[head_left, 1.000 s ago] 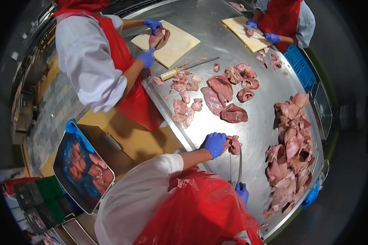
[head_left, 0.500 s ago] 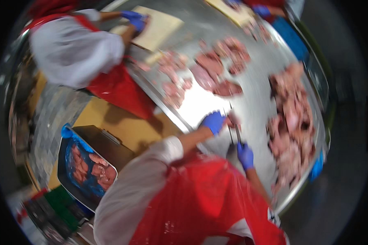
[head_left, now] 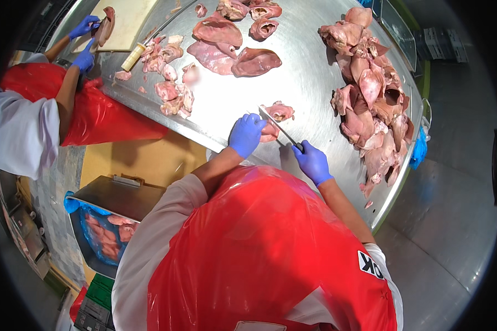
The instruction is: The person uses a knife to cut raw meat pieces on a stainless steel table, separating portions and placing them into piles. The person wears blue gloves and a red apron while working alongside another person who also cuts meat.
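My left hand (head_left: pixel 246 135), in a blue glove, is closed on a piece of pink meat (head_left: pixel 269 132) that rests on the steel table. In my right hand (head_left: pixel 313 163), also gloved in blue, is a knife (head_left: pixel 281 129) with a dark handle. Its narrow blade slants up to the left, between the held piece and another piece of meat (head_left: pixel 280 111) just beyond. Whether the two pieces are joined under the blade I cannot tell.
A long heap of meat (head_left: pixel 373 94) lies along the table's right side. Farther off are larger pieces (head_left: pixel 218 30) and small trimmings (head_left: pixel 174 99). A co-worker at the upper left handles meat over a white board (head_left: pixel 130 25). A blue-lined steel bin (head_left: pixel 80 237) stands lower left.
The view has shifted, bringing the heap more fully into sight. My knife, upright before, now tilts left across the meat. My left hand still grips its piece.
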Motion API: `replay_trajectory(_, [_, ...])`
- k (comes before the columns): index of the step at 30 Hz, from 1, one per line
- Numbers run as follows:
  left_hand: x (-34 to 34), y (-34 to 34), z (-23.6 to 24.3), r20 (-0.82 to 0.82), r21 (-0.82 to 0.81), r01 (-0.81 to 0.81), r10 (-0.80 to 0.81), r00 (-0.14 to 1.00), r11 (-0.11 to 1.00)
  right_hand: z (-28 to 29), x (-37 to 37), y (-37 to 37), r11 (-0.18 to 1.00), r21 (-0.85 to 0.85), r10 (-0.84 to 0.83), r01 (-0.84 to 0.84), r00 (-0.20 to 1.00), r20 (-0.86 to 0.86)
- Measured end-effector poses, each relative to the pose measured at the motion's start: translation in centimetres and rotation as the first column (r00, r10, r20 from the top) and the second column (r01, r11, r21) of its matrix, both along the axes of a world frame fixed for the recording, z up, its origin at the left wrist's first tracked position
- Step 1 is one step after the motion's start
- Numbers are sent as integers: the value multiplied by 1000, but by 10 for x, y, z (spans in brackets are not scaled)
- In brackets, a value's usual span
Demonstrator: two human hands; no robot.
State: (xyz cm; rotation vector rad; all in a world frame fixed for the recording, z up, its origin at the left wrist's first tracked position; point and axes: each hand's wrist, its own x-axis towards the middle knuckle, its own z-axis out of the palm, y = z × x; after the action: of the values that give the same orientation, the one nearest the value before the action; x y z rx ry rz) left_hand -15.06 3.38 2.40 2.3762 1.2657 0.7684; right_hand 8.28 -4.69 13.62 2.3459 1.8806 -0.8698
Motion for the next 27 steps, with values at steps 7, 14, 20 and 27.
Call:
replay_trajectory(7, [0, -2, -1, -17, -38, 24, -24, 1000, 999, -7, -6, 58, 960, 0, 280, -281, 956, 81])
replay_trajectory(14, [-3, -1, 1, 36, -106, -50, 54, 998, 993, -18, 14, 71, 924, -144, 372, -353, 917, 142])
replay_trajectory(20, [-10, -1, -2, 148, -196, -230, 260, 954, 953, -21, 64, -4, 947, -284, 210, -150, 959, 192])
replay_trajectory(27, [-49, 20, 17, 100, -154, -172, 188, 977, 973, -20, 56, -63, 988, -157, 33, 11, 959, 280])
